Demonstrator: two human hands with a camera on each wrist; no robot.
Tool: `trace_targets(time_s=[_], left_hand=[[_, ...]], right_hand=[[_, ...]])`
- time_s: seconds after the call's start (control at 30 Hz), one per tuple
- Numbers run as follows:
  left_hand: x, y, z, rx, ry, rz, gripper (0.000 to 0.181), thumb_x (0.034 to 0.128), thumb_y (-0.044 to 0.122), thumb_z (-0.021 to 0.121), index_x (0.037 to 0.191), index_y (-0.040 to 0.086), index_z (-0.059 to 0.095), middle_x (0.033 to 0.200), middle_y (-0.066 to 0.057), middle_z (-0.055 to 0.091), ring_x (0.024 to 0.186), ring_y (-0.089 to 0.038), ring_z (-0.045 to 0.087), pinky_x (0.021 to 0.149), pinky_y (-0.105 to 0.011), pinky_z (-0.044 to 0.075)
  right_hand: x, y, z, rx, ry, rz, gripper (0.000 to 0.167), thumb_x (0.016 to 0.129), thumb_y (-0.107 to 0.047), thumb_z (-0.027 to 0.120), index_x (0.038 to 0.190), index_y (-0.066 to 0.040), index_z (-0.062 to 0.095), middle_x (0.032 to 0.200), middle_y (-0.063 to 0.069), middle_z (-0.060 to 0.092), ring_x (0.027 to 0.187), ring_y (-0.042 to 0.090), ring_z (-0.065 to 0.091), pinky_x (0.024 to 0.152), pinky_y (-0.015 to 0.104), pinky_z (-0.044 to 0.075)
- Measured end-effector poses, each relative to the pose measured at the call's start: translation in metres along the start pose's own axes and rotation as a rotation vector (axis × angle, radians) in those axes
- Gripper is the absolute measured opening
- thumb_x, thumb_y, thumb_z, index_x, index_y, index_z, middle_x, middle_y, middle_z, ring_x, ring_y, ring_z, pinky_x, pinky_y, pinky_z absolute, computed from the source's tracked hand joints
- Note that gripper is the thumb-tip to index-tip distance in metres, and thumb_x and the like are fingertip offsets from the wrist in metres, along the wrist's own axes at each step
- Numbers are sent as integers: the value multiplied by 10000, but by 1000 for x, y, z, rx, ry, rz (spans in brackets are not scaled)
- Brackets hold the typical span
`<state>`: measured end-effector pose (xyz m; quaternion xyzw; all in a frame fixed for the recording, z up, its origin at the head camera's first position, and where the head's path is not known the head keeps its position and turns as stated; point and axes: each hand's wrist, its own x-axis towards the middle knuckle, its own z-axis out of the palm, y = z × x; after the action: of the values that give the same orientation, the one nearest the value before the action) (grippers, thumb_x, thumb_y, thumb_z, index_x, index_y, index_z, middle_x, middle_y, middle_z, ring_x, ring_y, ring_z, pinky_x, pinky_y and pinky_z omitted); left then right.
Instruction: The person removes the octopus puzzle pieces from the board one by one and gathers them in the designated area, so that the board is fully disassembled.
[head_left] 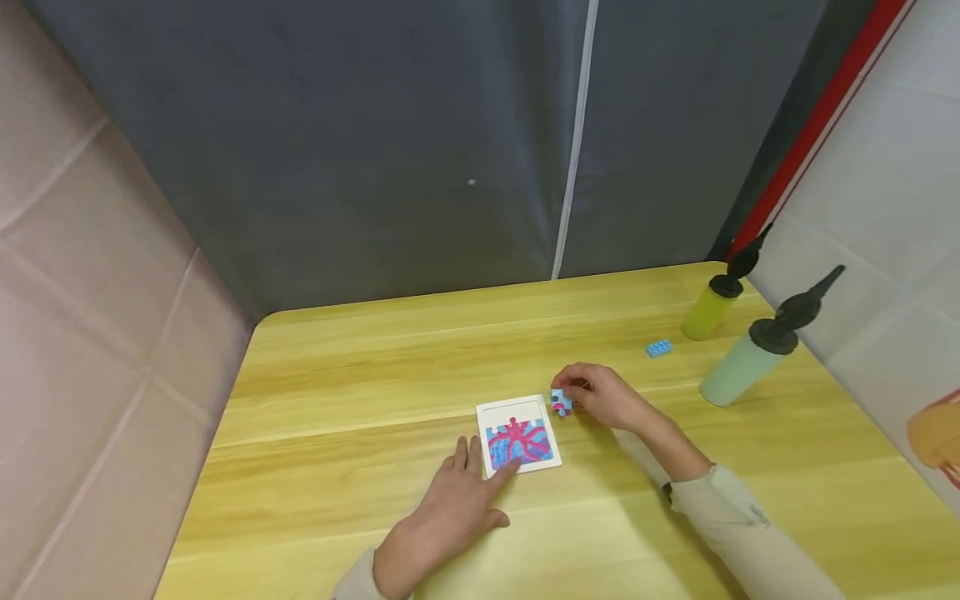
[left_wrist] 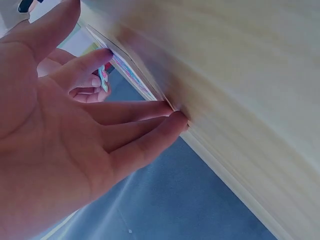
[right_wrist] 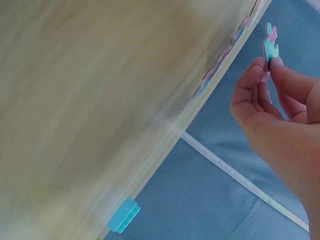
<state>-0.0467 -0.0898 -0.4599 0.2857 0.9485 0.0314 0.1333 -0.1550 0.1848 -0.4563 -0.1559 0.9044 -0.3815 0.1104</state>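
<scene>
A square white puzzle tray [head_left: 513,405] lies on the table, its lower part filled with a pink octopus on blue and its upper part bare. My left hand [head_left: 459,504] spreads over the tray's lower left side, index fingertip on the bottom edge and other fingertips by the left edge. To the tray's upper right, my right hand [head_left: 603,398] pinches a blue and pink jigsaw piece [head_left: 561,402] between thumb and fingers. In the right wrist view that piece [right_wrist: 270,47] is raised above the table, and several flat puzzle pieces [right_wrist: 222,59] show edge-on along the tabletop.
A light blue toy brick [head_left: 659,348] lies right of my right hand. Beyond it stand a yellow-green hand pump [head_left: 707,310] and a pale green hand pump [head_left: 742,371], both with black tops. A dark curtain [head_left: 375,150] hangs behind the wooden table [head_left: 337,375].
</scene>
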Motion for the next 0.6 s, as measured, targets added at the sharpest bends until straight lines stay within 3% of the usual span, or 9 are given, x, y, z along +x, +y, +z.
trace_targets(time_s=[0.4,0.6], left_hand=[[-1,-2,0,-44,13,22,673,913,521,702,1536,396,482,1539,-391,409,1433,-558,421,1117,-544,472],[0,-3,0,-24,25,31,683,905,519,706,1537,390,483,1524,-397,423,1422,-560,434,1104,-535,484]], right_hand=[[-5,9,-8,16,5,33,181,1037,-24,557,1084,-59,729,1034,87,717,870,207,616,722,257,547],[-7,9,-12,1,12,41,182,1034,-32,564,1087,-73,733,1033,74,710,857,197,571,713,277,515]])
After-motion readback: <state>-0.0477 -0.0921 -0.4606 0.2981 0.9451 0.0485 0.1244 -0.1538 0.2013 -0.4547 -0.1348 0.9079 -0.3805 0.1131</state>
